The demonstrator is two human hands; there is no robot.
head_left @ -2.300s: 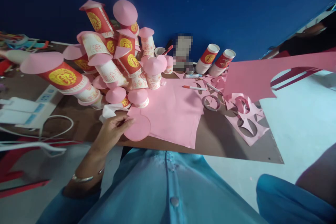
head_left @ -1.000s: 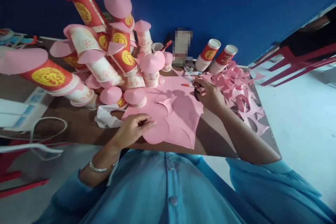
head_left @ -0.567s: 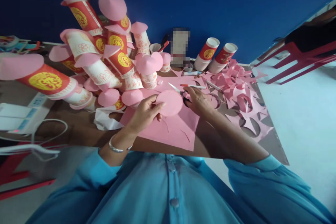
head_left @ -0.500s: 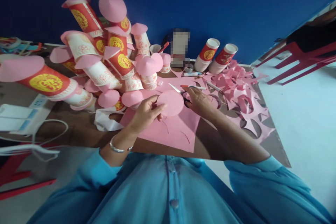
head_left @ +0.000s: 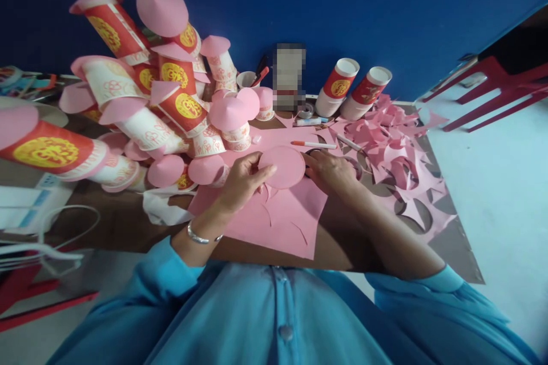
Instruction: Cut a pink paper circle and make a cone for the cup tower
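Blue wall [head_left: 385, 5] behind, brown table [head_left: 128, 217] below. Left hand [head_left: 242, 182] pinching pink disc [head_left: 282, 166] at its left edge, thumb on top, fingers curled beneath. Right hand [head_left: 331, 172] at disc's right edge, fingers bent, touching it; grip on anything else hidden. Disc held just above pink sheet [head_left: 278, 217], mid-table. Marker [head_left: 312, 145] lying just beyond disc. Cup pile [head_left: 162, 108] with pink cone tops to left. Two cups [head_left: 353, 88] near wall. Scraps [head_left: 398, 154] strewn to right. Red chair [head_left: 500, 85] far right.
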